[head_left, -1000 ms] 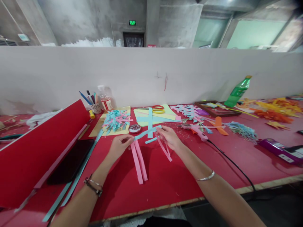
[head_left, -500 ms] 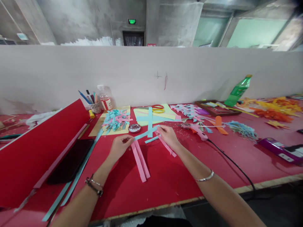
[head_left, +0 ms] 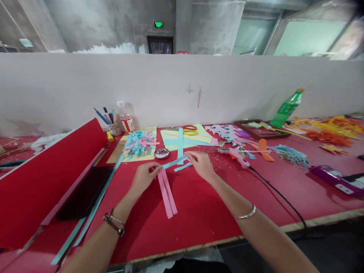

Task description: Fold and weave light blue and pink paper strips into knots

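Observation:
A short light-blue paper strip (head_left: 174, 162) stretches between my two hands above the red tabletop. My left hand (head_left: 145, 176) pinches its left end, thumb against fingers. Two long pink paper strips (head_left: 167, 195) hang down side by side from just under that left end. On the strip's right end, my right hand (head_left: 201, 163) is closed in a pinch. Behind the held strip an upright light-blue strip (head_left: 180, 146) lies on the table, with a shorter blue strip (head_left: 182, 167) close to my right fingertips. A small round tin (head_left: 161, 153) sits just beyond my left hand.
Right of my hands lies a pink glue gun (head_left: 239, 157) with its black cord. Scissors (head_left: 190, 131) rest on coloured paper sheets behind. A pile of blue and pink paper curls (head_left: 139, 143), a black phone (head_left: 85, 193) and a leaning red board (head_left: 54, 178) are left. A green bottle (head_left: 287, 109) tilts at right.
My right hand has lowered slightly and turned with its end of the blue strip. The pink strips that hung below it no longer show. The pink strips under my left hand have swung slightly left.

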A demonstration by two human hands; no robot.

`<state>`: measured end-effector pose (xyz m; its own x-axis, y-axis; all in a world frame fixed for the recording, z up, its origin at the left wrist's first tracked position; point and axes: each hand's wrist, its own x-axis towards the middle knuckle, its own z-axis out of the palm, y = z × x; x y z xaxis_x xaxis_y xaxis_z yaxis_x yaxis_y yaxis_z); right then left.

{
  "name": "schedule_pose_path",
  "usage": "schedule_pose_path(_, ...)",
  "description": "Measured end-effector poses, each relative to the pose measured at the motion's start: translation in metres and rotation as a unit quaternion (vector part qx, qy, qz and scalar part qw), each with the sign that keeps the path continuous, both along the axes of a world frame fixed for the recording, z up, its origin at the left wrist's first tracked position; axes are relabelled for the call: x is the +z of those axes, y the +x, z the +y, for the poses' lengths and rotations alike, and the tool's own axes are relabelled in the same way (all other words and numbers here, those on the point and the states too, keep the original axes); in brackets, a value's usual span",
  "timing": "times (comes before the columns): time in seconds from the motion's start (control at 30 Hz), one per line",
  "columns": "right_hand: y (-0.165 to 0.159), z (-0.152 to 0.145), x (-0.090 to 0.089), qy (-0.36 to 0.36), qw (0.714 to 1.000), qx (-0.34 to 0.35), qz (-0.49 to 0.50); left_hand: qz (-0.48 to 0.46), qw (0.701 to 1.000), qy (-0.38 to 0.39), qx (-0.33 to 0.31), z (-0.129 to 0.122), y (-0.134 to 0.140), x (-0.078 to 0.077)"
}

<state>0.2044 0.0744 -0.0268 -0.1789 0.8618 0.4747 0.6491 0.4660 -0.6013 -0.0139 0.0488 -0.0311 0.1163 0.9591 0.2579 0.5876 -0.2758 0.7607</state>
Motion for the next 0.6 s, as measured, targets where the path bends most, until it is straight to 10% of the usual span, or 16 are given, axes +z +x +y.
schedule_pose_path(0.6, 0.0013, 0.0055, -0.0022, -0.122, 0.971, 0.02, 0.203, 0.062, 0.998, 0.013, 0.016, -0.0012, -0.0007, 0.0012)
